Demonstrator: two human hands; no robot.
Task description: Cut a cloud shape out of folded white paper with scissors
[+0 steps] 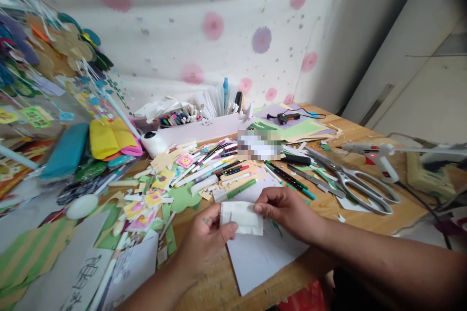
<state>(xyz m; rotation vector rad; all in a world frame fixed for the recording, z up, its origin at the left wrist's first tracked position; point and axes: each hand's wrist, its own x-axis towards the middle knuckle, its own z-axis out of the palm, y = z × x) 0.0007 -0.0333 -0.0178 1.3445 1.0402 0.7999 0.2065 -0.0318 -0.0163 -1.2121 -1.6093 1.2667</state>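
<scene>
Both hands hold a small white folded piece (243, 218), thin like tissue or cloth; which of the two I cannot tell. My left hand (209, 233) pinches its left edge, thumb on top and fingers behind. At its upper right corner, my right hand (286, 211) grips it between thumb and curled fingers. Beneath the hands lies a white sheet of paper (255, 262) at the table's front edge. A green marker (242, 188) rests just beyond the held piece.
Scissors (359, 184) and a white glue gun (375, 155) lie on the right, a black glue gun (288, 117) farther back. Several pens and paper scraps cover the middle. Cut paper flowers (149, 199) and a green-striped sheet (32, 257) are at left, below hanging decorations (69, 48).
</scene>
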